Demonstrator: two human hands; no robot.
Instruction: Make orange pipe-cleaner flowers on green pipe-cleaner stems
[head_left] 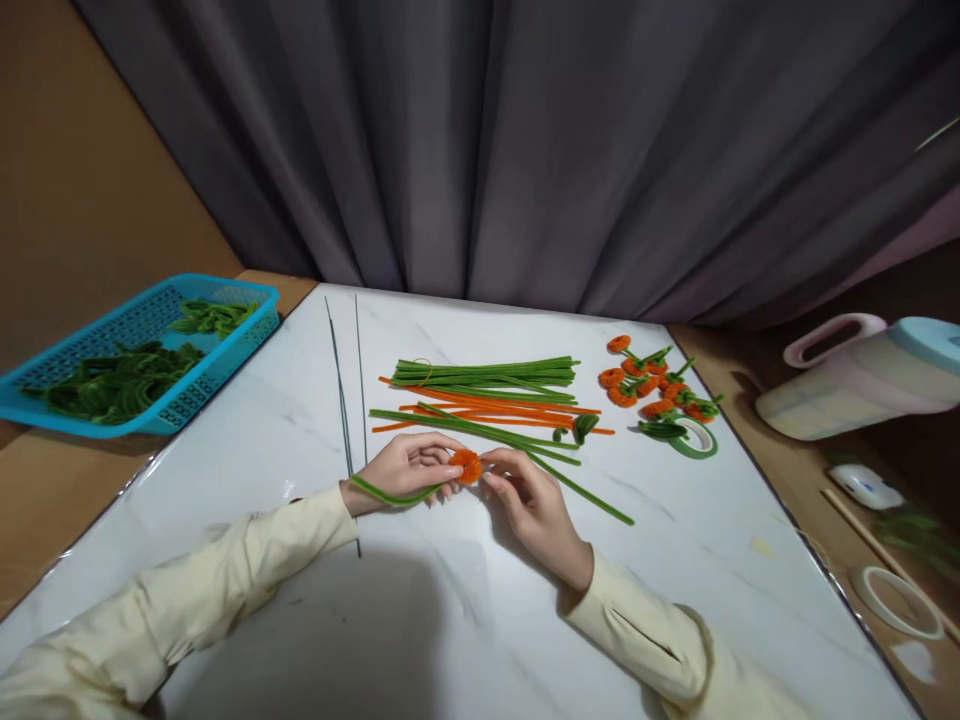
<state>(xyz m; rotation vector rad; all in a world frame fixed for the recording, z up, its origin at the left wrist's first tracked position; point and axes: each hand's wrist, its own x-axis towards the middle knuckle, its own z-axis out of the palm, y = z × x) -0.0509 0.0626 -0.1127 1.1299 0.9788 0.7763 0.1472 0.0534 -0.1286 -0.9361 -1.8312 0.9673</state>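
At the far left, a blue basket [196, 398] is filled with green leaves [120, 385]. On the white table [750, 480], thin wires [361, 380] are laid lengthwise to the right of the basket. An orange flower [466, 466] is positioned at the near side of the loose strips, between the two hands. The flower is pinched by the thumb and fingers of the left hand [401, 468], across which a green strip [386, 497] is draped; whether the strip is joined to the flower cannot be told. Beyond the hands, a green bundle [484, 375] and orange strips [487, 412] are laid crosswise. The fingertips of the right hand [536, 510] are drawn together at the flower's right edge; whether anything is gripped there cannot be told. Farther right, small orange flowers [622, 395] are grouped beside a tape roll [705, 450]. A jug [862, 375] is placed at the far right.
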